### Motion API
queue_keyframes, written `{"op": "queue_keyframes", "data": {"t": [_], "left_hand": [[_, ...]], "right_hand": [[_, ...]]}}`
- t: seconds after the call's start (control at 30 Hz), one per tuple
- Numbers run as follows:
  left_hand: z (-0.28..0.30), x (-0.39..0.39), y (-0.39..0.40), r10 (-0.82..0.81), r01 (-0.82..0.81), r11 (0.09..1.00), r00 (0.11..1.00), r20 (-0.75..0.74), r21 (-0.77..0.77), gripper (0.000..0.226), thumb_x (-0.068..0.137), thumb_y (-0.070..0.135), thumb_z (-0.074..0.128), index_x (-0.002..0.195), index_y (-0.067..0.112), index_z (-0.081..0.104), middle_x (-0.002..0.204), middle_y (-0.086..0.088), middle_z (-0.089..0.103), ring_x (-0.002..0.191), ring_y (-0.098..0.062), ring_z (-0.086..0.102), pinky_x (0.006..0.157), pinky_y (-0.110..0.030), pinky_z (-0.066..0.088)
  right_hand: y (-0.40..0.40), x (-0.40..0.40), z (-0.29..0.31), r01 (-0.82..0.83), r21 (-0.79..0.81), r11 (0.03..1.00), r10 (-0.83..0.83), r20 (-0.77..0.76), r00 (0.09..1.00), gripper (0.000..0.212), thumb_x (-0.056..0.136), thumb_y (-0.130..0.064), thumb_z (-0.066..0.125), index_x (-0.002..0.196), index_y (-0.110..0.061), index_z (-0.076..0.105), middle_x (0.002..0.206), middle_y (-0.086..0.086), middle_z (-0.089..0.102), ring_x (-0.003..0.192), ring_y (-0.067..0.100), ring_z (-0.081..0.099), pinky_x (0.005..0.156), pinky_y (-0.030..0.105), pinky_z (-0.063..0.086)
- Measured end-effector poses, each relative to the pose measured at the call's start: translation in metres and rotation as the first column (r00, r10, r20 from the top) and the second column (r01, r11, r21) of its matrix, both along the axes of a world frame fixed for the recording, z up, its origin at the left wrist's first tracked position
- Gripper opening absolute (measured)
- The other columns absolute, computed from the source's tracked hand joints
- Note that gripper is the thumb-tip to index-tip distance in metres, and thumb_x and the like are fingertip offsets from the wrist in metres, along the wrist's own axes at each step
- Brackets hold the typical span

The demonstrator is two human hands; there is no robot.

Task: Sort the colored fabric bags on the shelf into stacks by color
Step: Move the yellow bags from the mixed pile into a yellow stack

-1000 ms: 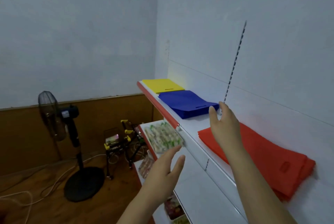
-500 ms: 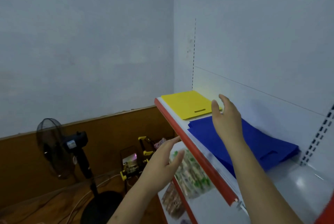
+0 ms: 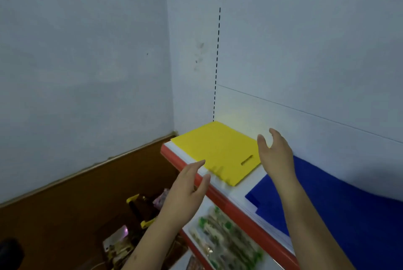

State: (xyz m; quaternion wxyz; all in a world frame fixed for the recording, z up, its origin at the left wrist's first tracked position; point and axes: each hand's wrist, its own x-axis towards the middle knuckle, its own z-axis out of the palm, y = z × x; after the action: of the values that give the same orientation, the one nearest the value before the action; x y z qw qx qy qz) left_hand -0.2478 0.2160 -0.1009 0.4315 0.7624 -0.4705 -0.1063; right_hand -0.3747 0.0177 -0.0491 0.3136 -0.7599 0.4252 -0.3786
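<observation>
Lying flat at the far left end of the shelf (image 3: 234, 195), against the back panel: yellow bag (image 3: 214, 148), long axis running from the back corner out toward the red front lip, handle slot at the near right end, near edge pointing toward the blue stack. Just beside it to the right, across a narrow strip of bare white shelf: blue bags (image 3: 340, 208), stacked flat, spreading toward the right end of the shelf and out of view, corner aimed at the front lip.

Raised over the right near corner of the yellow bag: right hand (image 3: 275, 154), fingers loosely spread and slightly bent, thumb apart, palm turned left, holding nothing; contact with the bag not clear, apparently hovering just above it. Out in front of the red lip, near the yellow bag's front edge: left hand (image 3: 187, 191), fingers nearly straight and together, thumb lifted, palm facing right, empty, fingertips close to the shelf edge.

Below, on a lower shelf: packets with green print (image 3: 226, 237), blurred.
</observation>
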Motion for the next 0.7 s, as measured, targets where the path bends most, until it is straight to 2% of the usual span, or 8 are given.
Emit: {"op": "queue_keyframes", "data": {"t": [0.1,0.2,0.33,0.4,0.5,0.6,0.7], "left_hand": [[-0.004,0.050,-0.020,-0.056,0.056,0.997,0.998,0.004,0.048,0.052,0.101,0.051,0.042,0.149,0.036,0.033,0.151,0.019,0.034,0.126,-0.007,0.048,0.105,-0.026,0.038],[-0.006,0.084,-0.051,-0.107,0.108,0.991,0.994,-0.017,0.074,0.053,0.101,0.048,0.044,0.150,0.030,0.035,0.151,0.012,0.035,0.115,-0.001,0.047,0.093,-0.021,0.038],[-0.019,0.104,-0.084,-0.160,0.157,0.981,0.987,0.018,0.111,0.055,0.100,0.050,0.044,0.149,0.026,0.038,0.151,0.007,0.037,0.112,-0.015,0.057,0.094,-0.037,0.047],[-0.028,0.123,-0.105,-0.132,0.116,0.982,0.986,0.102,0.148,0.058,0.098,0.053,0.043,0.148,0.024,0.039,0.153,0.001,0.037,0.125,-0.022,0.051,0.099,-0.045,0.046],[-0.037,0.156,-0.136,-0.002,-0.057,0.975,0.964,0.267,0.213,0.064,0.098,0.054,0.045,0.150,0.017,0.038,0.158,-0.006,0.031,0.146,-0.024,0.026,0.111,-0.048,0.035],[-0.043,0.187,-0.154,0.043,-0.167,0.931,0.933,0.356,0.325,0.074,0.097,0.061,0.039,0.155,0.017,0.027,0.163,-0.006,0.021,0.151,-0.023,0.015,0.117,-0.046,0.025],[-0.049,0.203,-0.160,0.014,-0.185,0.909,0.909,0.416,0.374,0.074,0.095,0.066,0.034,0.155,0.024,0.028,0.163,-0.002,0.022,0.150,-0.020,0.020,0.116,-0.046,0.023]], "right_hand": [[-0.008,0.019,-0.015,0.104,0.033,0.994,-0.102,-0.055,0.993,0.059,0.103,-0.038,0.045,0.153,-0.010,0.030,0.157,0.009,0.034,0.143,0.023,0.032,0.112,0.036,0.030],[-0.019,0.029,-0.031,0.193,0.038,0.981,-0.186,-0.138,0.973,0.062,0.103,-0.039,0.045,0.154,-0.009,0.027,0.158,0.010,0.031,0.144,0.024,0.030,0.115,0.038,0.028],[-0.033,0.039,-0.050,0.243,0.092,0.966,-0.205,-0.308,0.929,0.073,0.102,-0.047,0.043,0.157,-0.009,0.014,0.164,0.010,0.015,0.150,0.025,0.015,0.121,0.040,0.019],[-0.044,0.048,-0.056,0.252,0.105,0.962,-0.191,-0.400,0.896,0.078,0.101,-0.051,0.041,0.157,-0.009,0.007,0.165,0.011,0.007,0.151,0.026,0.009,0.120,0.039,0.017],[-0.062,0.063,-0.060,0.282,0.108,0.953,-0.187,-0.521,0.833,0.082,0.100,-0.055,0.039,0.157,-0.009,0.001,0.165,0.012,0.001,0.151,0.030,0.006,0.121,0.043,0.018],[-0.071,0.080,-0.066,0.336,0.080,0.938,-0.217,-0.621,0.753,0.083,0.101,-0.054,0.036,0.157,-0.005,0.000,0.164,0.015,0.002,0.151,0.031,0.010,0.121,0.042,0.018],[-0.071,0.097,-0.077,0.359,0.080,0.930,-0.200,-0.708,0.677,0.082,0.102,-0.053,0.035,0.155,0.000,0.002,0.164,0.019,0.003,0.151,0.031,0.011,0.122,0.041,0.015]]}}
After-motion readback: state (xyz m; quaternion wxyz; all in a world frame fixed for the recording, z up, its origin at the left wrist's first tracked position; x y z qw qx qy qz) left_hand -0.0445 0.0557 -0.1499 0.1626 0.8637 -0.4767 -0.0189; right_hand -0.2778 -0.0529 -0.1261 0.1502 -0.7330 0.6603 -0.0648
